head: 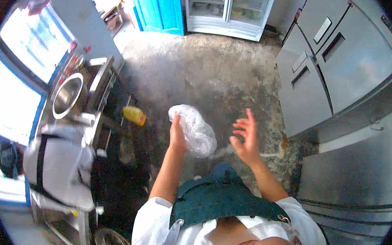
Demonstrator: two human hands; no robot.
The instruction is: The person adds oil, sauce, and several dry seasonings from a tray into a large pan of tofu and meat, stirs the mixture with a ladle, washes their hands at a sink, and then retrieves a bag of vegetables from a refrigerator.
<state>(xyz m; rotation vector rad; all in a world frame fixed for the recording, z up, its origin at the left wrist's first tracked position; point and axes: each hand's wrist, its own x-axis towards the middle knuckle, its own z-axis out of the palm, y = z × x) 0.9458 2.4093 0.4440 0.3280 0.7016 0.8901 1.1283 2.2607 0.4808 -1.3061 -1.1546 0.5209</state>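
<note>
My left hand [177, 133] holds a crumpled clear plastic bag [198, 131] at its left side, near the middle of the view above the concrete floor. The thumb lies against the bag, and the other fingers are partly hidden. To the right of the bag, with a gap between them, my right hand [246, 137] is raised with its fingers apart and nothing in it. A dark green apron [217, 198] covers my front below both hands.
A yellow bottle [134, 115] is low at the left, by a steel counter with a round metal basin [68, 95]. A person in a pale top [58, 164] is at that counter. Steel cabinet doors [356, 61] line the right; a glass-door fridge [227, 23] and blue door [159, 9] stand ahead.
</note>
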